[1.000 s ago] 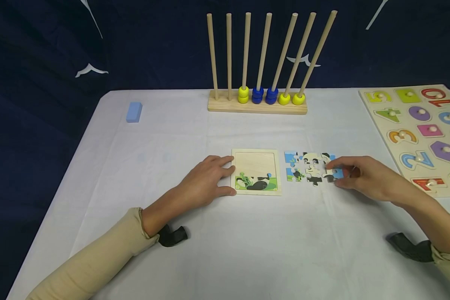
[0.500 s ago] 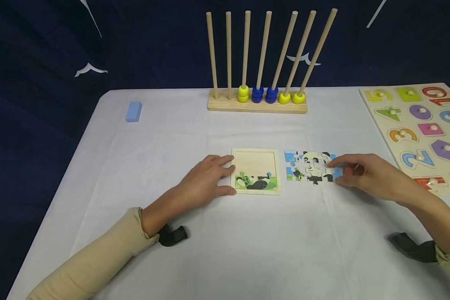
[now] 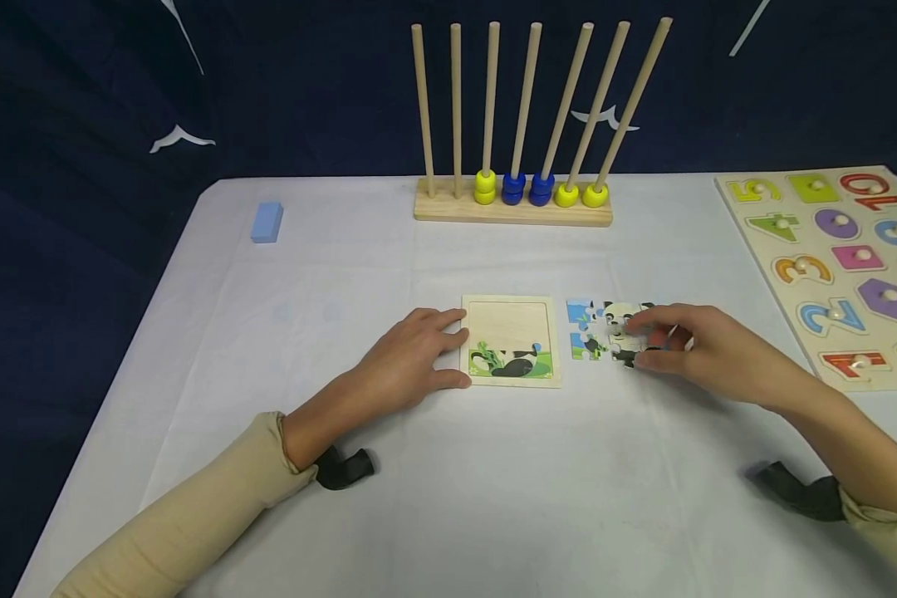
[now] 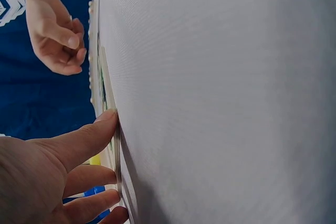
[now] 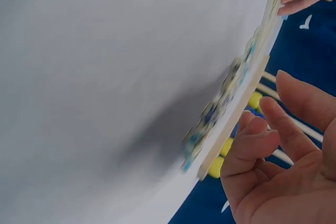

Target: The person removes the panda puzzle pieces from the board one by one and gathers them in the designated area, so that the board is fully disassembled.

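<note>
A square wooden puzzle tray [image 3: 508, 322] lies mid-table, its bottom row filled with panda and grass pieces [image 3: 517, 365]. My left hand [image 3: 413, 359] touches the tray's left edge with extended fingers; in the left wrist view the thumb [image 4: 86, 142] rests against the rim. To the tray's right, loose panda jigsaw pieces [image 3: 585, 345] lie closely grouped. Over their right side hovers my right hand [image 3: 706, 353], hiding some of them in the head view. Its fingers are loosely bent, with nothing between them in the right wrist view, apart from the pieces [image 5: 210, 116].
Behind stands a wooden abacus [image 3: 512, 214] with tall rods and several yellow and blue beads. A number-and-shape peg board [image 3: 800, 203] lies on the right. A light blue block [image 3: 267, 223] sits at the back left of the white-covered table [image 3: 329, 274].
My right hand has shifted left over the loose pieces, covering more of the panda picture. The left hand and tray stay where they were.
</note>
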The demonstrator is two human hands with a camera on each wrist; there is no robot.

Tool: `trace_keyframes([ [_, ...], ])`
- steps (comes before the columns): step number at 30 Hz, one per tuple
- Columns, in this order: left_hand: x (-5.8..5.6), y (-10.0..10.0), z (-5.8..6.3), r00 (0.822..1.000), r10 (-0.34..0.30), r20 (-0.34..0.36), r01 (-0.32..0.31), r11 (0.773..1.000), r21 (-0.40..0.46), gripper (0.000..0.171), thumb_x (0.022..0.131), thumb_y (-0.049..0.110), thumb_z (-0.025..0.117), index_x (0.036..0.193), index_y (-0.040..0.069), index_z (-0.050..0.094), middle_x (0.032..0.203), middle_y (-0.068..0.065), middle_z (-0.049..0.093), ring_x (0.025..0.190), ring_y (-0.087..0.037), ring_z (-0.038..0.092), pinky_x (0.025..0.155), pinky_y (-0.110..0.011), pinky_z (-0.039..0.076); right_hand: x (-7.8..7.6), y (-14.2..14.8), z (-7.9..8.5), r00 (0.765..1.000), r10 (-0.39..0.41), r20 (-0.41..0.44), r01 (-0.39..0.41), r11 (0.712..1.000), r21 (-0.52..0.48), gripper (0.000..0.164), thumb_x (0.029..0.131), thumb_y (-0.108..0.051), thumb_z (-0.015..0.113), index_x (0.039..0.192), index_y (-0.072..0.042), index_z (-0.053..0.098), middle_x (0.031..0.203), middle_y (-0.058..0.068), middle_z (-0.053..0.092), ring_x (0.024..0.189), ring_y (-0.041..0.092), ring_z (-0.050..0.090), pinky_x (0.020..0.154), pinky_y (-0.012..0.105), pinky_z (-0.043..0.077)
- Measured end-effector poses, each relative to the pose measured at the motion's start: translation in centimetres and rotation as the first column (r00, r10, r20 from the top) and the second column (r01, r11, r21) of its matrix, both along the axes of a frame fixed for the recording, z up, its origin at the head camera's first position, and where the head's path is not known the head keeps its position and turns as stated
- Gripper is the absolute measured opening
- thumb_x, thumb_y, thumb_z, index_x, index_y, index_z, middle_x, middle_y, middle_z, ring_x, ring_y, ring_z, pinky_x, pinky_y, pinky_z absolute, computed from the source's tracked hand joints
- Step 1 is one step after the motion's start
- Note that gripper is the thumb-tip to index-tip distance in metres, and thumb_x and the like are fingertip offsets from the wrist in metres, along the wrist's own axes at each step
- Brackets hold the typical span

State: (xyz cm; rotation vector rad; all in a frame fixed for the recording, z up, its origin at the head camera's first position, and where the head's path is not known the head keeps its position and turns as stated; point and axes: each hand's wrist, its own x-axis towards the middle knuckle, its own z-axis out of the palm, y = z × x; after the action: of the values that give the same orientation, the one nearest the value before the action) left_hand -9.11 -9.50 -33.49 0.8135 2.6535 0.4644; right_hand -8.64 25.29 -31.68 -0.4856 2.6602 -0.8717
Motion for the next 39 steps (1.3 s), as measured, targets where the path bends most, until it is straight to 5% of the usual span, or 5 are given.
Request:
trace_keyframes([
  [16,0.0,0.0,0.0,1.000,-0.003,0.002,0.003,1.000,0.000,0.064,0.090,0.035,0.074,0.140,0.002,0.054,0.155,-0.011,0.037,0.137,-0.033,0.037,0.113,-0.040,0.030,-0.3,-7.1,0.7,0.994,0.111,0.008,-0.108,0.981,-0.161,0.036,0.085,-0.003,0.075,0.120,-0.003,0.066,0.092,0.003,0.058,0.081,0.020,0.052,0.068,0.028,0.043],
  [26,-0.1,0.0,0.1,1.000,0.002,0.016,-0.002,1.000,-0.013,0.064,0.090,0.037,0.073,0.141,0.004,0.054,0.156,-0.009,0.036,0.138,-0.031,0.036,0.113,-0.039,0.029,-0.7,-11.5,-0.2,0.981,0.187,0.044,-0.178,0.971,-0.158,0.038,0.087,-0.005,0.074,0.123,-0.002,0.064,0.092,0.005,0.058,0.077,0.018,0.051,0.071,0.035,0.044],
  [39,-0.1,0.0,0.1,1.000,0.004,0.019,-0.004,1.000,-0.015,0.065,0.090,0.037,0.073,0.141,0.003,0.053,0.156,-0.009,0.036,0.138,-0.031,0.036,0.113,-0.039,0.030,-1.1,-12.8,-0.9,0.962,0.264,0.074,-0.258,0.962,-0.088,0.044,0.090,-0.008,0.071,0.130,0.003,0.059,0.090,0.005,0.055,0.080,0.018,0.049,0.070,0.035,0.042],
])
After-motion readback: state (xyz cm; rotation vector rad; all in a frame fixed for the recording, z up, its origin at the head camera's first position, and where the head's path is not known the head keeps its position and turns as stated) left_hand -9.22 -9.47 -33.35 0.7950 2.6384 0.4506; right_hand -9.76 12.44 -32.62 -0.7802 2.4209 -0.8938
